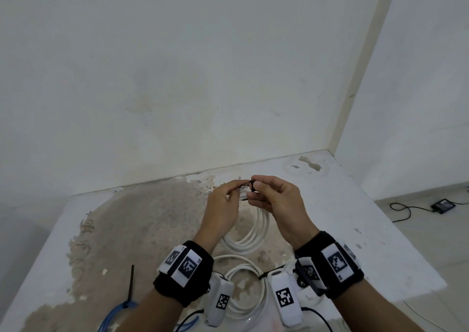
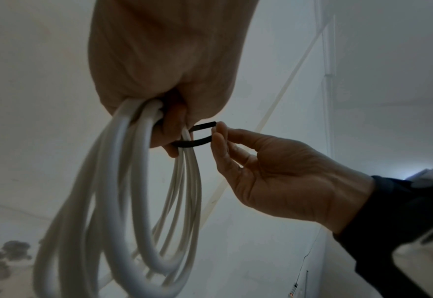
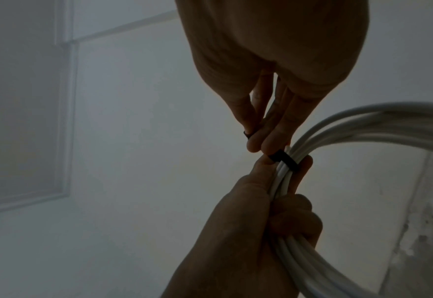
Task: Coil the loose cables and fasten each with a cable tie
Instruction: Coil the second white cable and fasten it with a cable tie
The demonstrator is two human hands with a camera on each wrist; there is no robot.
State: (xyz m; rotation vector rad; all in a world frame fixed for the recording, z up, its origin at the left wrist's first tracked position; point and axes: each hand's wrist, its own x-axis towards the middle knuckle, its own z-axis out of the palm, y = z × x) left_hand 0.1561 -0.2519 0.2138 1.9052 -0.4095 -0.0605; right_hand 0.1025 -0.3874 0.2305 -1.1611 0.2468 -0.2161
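My left hand [image 1: 223,199] grips a coil of white cable [image 1: 256,232] held up above the table; its loops hang down between my wrists. In the left wrist view the coil [image 2: 123,201] leaves my left hand [image 2: 164,113]. A black cable tie [image 2: 197,137] loops around the strands there. My right hand [image 1: 271,194] pinches both ends of the tie [image 1: 250,183] between thumb and fingers. In the right wrist view the black tie [image 3: 284,160] crosses the white strands [image 3: 363,125], with my right hand [image 3: 258,137] above it and my left hand [image 3: 256,221] below.
A second white coil [image 1: 243,281] with a black tie lies on the stained table [image 1: 142,220] near me. A blue coil [image 1: 114,316] with a black tie [image 1: 131,284] lies at front left. The wall is close behind; a black adapter [image 1: 442,206] lies on the floor at right.
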